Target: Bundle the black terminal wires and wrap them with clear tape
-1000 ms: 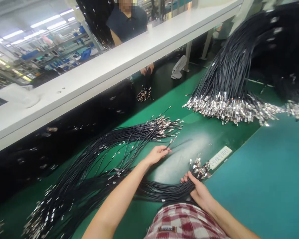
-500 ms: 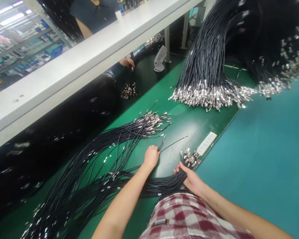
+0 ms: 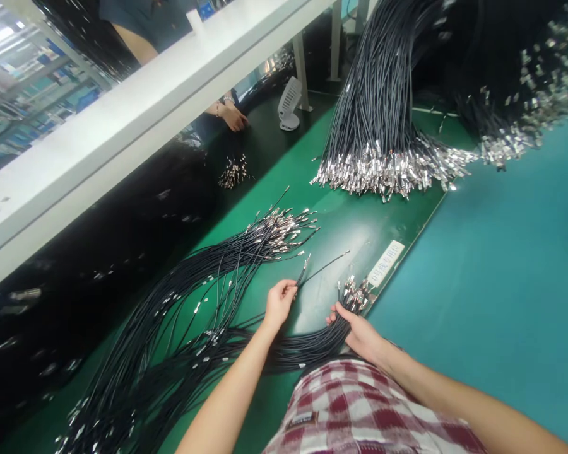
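My left hand (image 3: 281, 302) is closed on a few black wires, whose metal-tipped ends stick out past the fingers over the green table (image 3: 350, 221). Near the table's edge, my right hand (image 3: 360, 331) wraps round a thick bundle of black wires (image 3: 307, 347), just behind its cluster of metal terminals (image 3: 357, 291). This bundle runs leftward under my left forearm. Beyond my left hand lies another bunch of black wires (image 3: 208, 252), its terminal ends fanned out toward the right. Some of its loose strands cross over toward the held bundle.
A big hank of wires (image 3: 378, 107) with silvery terminals hangs over the far right of the table. A white shelf beam (image 3: 137, 113) crosses above on the left. Behind it stand a small white fan (image 3: 289, 104) and a co-worker's hand (image 3: 233, 117). A label (image 3: 385, 263) marks the table edge.
The whole view has shifted slightly. Both my hands keep their holds, with the left one turned a little. The co-worker's hand beyond the beam shows more fully now.
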A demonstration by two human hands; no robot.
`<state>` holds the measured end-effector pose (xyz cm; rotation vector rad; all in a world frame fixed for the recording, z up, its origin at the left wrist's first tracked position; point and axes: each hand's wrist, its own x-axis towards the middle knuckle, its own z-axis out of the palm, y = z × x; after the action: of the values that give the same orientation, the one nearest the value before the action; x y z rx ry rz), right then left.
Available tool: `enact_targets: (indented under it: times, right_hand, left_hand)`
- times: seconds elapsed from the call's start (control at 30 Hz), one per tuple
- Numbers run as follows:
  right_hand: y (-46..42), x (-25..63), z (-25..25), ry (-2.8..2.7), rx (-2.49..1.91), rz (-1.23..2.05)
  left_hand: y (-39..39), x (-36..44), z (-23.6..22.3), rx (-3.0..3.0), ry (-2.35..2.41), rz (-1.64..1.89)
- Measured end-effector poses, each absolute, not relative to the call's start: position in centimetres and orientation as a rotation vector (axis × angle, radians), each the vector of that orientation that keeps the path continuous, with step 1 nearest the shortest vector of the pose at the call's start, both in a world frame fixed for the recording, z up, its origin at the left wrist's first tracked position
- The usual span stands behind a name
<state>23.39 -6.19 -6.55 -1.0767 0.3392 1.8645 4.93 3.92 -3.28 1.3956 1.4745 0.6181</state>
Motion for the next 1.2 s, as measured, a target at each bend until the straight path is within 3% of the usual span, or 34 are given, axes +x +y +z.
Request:
enact_targets:
  times: [0.2, 0.4, 0.63, 0.77, 0.87, 0.97, 1.13, 1.2]
  right_hand:
    - [-6.1, 23.4, -5.0, 0.237, -0.945, 1.893]
    - [-6.7, 23.4, -5.3, 0.244, -1.141, 1.853]
    - [-6.7, 23.6, -6.6, 0.396, -1.252, 1.862]
    - [-6.3, 23.4, -6.3, 0.453, -1.238, 1.862]
    - [-5.9, 23.3, -6.0, 0.477, -1.255, 1.854]
    - [-5.7, 23.3, -5.6, 0.494, -1.261, 1.859]
    - [-5.5, 23.4, -5.5, 0.505, -1.256, 1.854]
    - [-5.5, 23.4, -5.6, 0.506, -1.26, 1.853]
  left_hand:
    - [-1.7, 8.4, 0.2, 1.198, 1.353, 0.691]
    - [-3.3, 11.9, -2.6, 1.745, 1.39, 0.513]
    - [6.6, 0.6, -3.9, 1.986, 1.941, 0.482]
    - [9.1, -3.5, -4.6, 2.135, 2.134, 0.043]
    - [9.0, -3.9, -5.2, 2.159, 2.101, -0.064]
    - [8.5, -4.0, -5.2, 2.151, 2.085, 0.11]
    - [7.8, -4.8, -3.3, 1.996, 1.947, 0.801]
    - [7.1, -4.3, -2.4, 1.864, 1.82, 0.827]
